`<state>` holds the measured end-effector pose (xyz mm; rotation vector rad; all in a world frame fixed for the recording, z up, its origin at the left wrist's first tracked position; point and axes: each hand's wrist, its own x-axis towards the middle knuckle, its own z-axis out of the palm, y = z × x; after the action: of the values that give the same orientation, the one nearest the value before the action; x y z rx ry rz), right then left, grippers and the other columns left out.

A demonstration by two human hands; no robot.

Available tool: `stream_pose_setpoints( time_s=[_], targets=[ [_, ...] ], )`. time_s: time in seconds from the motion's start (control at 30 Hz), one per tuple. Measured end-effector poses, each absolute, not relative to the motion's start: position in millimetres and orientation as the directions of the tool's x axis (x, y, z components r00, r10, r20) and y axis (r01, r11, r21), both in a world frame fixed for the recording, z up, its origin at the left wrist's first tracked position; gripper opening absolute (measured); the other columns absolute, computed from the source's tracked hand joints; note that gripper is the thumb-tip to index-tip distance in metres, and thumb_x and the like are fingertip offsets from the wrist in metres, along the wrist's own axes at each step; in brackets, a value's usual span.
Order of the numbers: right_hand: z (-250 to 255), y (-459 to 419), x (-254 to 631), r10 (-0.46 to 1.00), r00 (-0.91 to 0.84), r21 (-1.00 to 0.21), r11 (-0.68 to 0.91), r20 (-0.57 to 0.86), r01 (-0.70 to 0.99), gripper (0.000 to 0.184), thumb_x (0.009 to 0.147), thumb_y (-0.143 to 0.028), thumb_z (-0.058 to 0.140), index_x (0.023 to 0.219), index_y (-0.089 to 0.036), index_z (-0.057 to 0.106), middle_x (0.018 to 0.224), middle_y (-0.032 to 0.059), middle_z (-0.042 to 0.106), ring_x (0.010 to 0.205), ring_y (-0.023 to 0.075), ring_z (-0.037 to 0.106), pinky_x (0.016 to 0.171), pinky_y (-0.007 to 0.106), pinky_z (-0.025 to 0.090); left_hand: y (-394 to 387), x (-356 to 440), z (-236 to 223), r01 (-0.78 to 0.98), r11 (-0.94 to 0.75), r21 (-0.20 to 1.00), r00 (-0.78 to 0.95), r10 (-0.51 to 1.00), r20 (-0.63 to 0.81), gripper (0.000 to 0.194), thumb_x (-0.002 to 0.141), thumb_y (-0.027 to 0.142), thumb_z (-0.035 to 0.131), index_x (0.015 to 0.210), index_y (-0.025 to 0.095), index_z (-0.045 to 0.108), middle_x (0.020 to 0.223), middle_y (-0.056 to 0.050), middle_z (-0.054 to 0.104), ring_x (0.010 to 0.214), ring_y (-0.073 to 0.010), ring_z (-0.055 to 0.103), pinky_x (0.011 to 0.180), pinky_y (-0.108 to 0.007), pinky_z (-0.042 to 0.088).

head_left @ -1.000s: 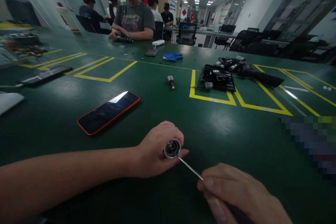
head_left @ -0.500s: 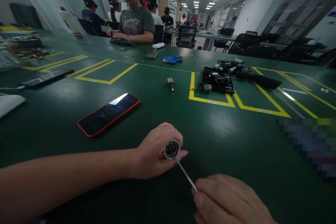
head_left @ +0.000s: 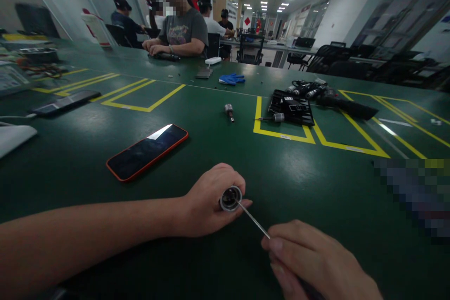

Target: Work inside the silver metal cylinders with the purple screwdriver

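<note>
Your left hand (head_left: 213, 201) grasps a metal cylinder (head_left: 230, 194) in curled fingers (head_left: 239, 181); your right hand (head_left: 314, 255) pinches a thin rod (head_left: 253, 219) at the cylinder's open end. Nearer the tabletop's (head_left: 281, 173) far edge lie a phone (head_left: 147, 152) and blue glove (head_left: 232, 79).

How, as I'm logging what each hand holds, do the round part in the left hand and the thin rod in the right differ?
Shape: the round part has a wide opening; the rod is slim and straight.
Grip: the left hand wraps around the round part; the right hand pinches the rod.
Pose: the round part's open end faces the camera; the rod slants up to that opening.
Shared: both look silvery.
</note>
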<state>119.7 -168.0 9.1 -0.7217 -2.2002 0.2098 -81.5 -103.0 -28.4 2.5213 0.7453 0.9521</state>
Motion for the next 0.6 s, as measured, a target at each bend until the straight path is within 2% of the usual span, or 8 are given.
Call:
stream_pose_setpoints(
  time_s=[0.1,0.17,0.27,0.43,0.6],
  targets=[
    [9.8,-169.3,122.5,0.650,-0.423,-0.522,0.760,0.632,0.387,0.015,0.080,-0.010,0.055,0.091,-0.017,0.064,0.073,0.0038,0.073,0.062,0.0140,0.071,0.056,0.018,0.059,-103.5,-81.0,-28.4,0.355,-0.792,0.498,0.633,0.595,0.495,0.012,0.081,0.019,0.057,0.078,0.018,0.046,0.071,0.001,0.053,0.070,-0.0136,0.051,0.071,-0.029,0.044],
    [7.0,-170.5,121.9,0.695,-0.353,-0.607,0.719,0.626,0.339,0.020,0.080,-0.006,0.054,0.094,-0.018,0.062,0.074,0.0039,0.072,0.062,0.0141,0.070,0.055,0.018,0.059,-104.2,-80.7,-27.2,0.352,-0.783,0.513,0.631,0.603,0.488,0.011,0.080,0.017,0.057,0.078,0.018,0.046,0.072,0.001,0.053,0.069,-0.0127,0.051,0.072,-0.029,0.044],
    [1.9,-171.7,120.3,0.742,-0.280,-0.665,0.670,0.609,0.330,0.023,0.078,-0.005,0.055,0.095,-0.019,0.062,0.074,0.0039,0.072,0.059,0.0143,0.069,0.050,0.018,0.058,-104.9,-80.8,-25.3,0.343,-0.783,0.520,0.628,0.602,0.493,0.013,0.079,0.014,0.057,0.078,0.018,0.045,0.071,0.001,0.053,0.068,-0.0124,0.051,0.072,-0.029,0.044],
    [3.3,-171.3,121.1,0.706,-0.325,-0.604,0.708,0.630,0.367,0.022,0.078,-0.006,0.055,0.095,-0.019,0.062,0.075,0.0040,0.073,0.062,0.0156,0.070,0.054,0.021,0.060,-103.9,-81.4,-26.9,0.335,-0.796,0.503,0.630,0.587,0.508,0.013,0.080,0.015,0.058,0.079,0.018,0.045,0.072,0.001,0.053,0.069,-0.0126,0.051,0.073,-0.029,0.044],
    [13.3,-168.1,124.9,0.591,-0.489,-0.410,0.803,0.641,0.433,0.014,0.079,-0.010,0.056,0.088,-0.018,0.064,0.072,0.0041,0.073,0.063,0.0162,0.071,0.055,0.020,0.060,-103.5,-80.9,-29.0,0.347,-0.799,0.491,0.629,0.586,0.510,0.011,0.081,0.019,0.057,0.079,0.018,0.046,0.071,0.001,0.053,0.070,-0.0133,0.052,0.070,-0.028,0.044]
  ],
)
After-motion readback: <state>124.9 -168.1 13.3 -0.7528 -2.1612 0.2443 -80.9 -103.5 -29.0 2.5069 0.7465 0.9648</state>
